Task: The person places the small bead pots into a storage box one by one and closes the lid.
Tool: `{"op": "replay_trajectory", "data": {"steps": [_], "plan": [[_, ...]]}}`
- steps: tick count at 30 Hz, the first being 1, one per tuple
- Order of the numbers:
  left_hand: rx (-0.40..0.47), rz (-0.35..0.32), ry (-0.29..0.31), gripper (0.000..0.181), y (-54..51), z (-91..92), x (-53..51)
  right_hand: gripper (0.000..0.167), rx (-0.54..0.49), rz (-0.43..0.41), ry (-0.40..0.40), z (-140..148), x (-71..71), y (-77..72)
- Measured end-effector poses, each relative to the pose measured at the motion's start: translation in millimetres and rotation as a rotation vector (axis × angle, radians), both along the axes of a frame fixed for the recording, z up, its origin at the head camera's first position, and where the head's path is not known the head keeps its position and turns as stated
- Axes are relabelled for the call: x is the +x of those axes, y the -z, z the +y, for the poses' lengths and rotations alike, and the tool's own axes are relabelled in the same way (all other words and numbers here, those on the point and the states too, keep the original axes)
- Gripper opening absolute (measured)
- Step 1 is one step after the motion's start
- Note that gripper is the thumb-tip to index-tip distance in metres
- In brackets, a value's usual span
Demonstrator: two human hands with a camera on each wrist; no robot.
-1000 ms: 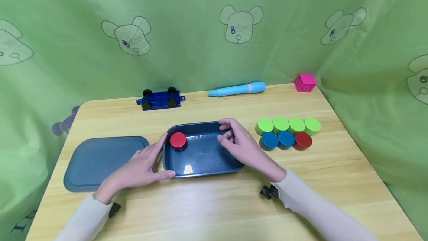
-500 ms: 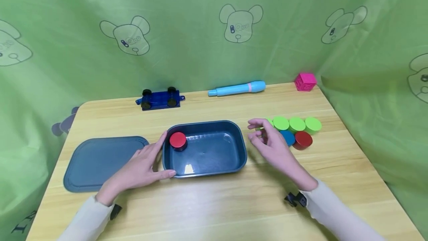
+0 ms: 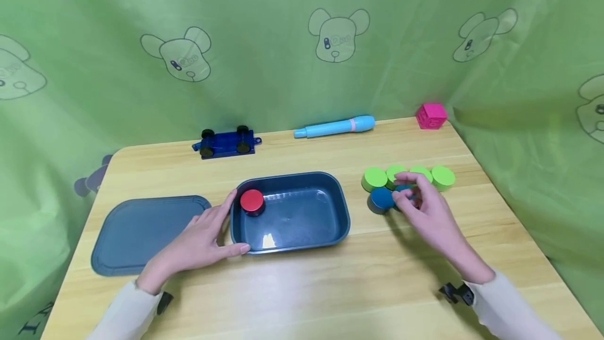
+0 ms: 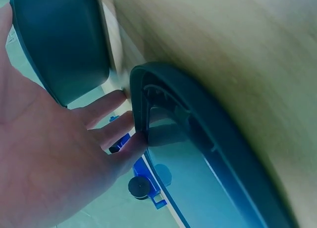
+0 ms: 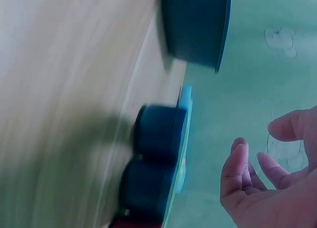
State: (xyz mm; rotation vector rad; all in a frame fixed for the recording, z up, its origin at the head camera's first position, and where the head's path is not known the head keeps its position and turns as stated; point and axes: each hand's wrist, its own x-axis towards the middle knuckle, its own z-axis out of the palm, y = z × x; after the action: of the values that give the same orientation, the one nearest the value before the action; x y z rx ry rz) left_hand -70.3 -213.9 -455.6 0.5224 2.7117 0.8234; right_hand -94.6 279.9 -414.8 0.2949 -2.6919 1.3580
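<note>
My left hand (image 3: 195, 245) rests at the left end of a dark blue open box (image 3: 294, 219), its thumb and fingers spread along the rim. Inside that box, a red cylinder (image 3: 252, 201) sits at the back left. My right hand (image 3: 429, 214) hovers above the row of cylinders, thumb and fingers apart with nothing between them. Just left of it stands a blue cylinder (image 3: 380, 200); a second blue cylinder (image 5: 147, 186) is partly covered by the fingers in the head view. Behind are several light green cylinders (image 3: 374, 179). A dark red cylinder (image 5: 136, 223) barely shows in the right wrist view.
A flat dark blue lid (image 3: 146, 235) lies left of the box. Along the back edge are a blue toy wagon chassis (image 3: 227, 143) with black wheels, a light blue microphone-shaped toy (image 3: 334, 127) and a pink cube (image 3: 431, 116). A green curtain (image 3: 264, 67) hangs behind the table.
My right hand has moved right, from over the box to above the blue and dark red cylinders. The left hand stays at the box, and the red cylinder in it has not moved.
</note>
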Motion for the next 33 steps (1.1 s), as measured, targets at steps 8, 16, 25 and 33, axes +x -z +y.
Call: {"op": "replay_trajectory", "data": {"steps": [8, 16, 25, 33], "plan": [[0.001, 0.004, 0.008, 0.122, 0.8, 0.4, -1.9, 0.044, 0.071, 0.01, 0.112, 35.5, 1.3, 4.7], [0.009, -0.006, -0.002, 0.122, 5.2, 1.2, 3.8, 0.048, 0.151, -0.013, 0.135, 61.8, 8.2, 21.8], [-0.003, 0.027, 0.009, 0.121, 4.2, 0.9, 2.3, 0.06, 0.204, -0.061, 0.126, 78.5, 0.5, 32.4], [-0.007, 0.02, 0.017, 0.12, 2.2, 0.8, -0.5, 0.061, 0.171, -0.128, 0.095, 90.4, -5.6, 45.9]]}}
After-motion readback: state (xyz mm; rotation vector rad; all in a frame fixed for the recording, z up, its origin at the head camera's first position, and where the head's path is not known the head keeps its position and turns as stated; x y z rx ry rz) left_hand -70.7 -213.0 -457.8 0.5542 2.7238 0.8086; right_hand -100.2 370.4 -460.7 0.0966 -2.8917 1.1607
